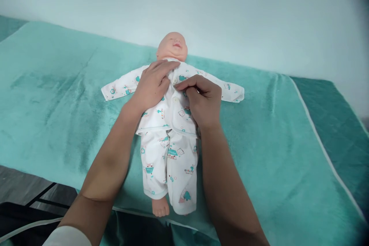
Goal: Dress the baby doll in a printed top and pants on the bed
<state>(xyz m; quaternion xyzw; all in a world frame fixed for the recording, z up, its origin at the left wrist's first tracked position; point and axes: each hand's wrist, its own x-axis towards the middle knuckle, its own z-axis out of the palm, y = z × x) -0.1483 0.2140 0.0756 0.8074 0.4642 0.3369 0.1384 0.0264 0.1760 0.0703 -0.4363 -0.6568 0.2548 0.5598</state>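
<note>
A baby doll lies on its back with its head toward the wall. It wears a white printed shirt and matching trousers; one bare foot shows. My left hand lies over the chest on the shirt's left side, fingers stretched toward the collar. Bent at the fingers, my right hand touches the front opening of the shirt, with thumb and index finger near a button. Whatever lies between those fingertips is too small to make out.
A green plush cover lies under the doll, with a darker green piece at the right. The pale wall stands behind. Black metal bars and a pale cable show at the lower left.
</note>
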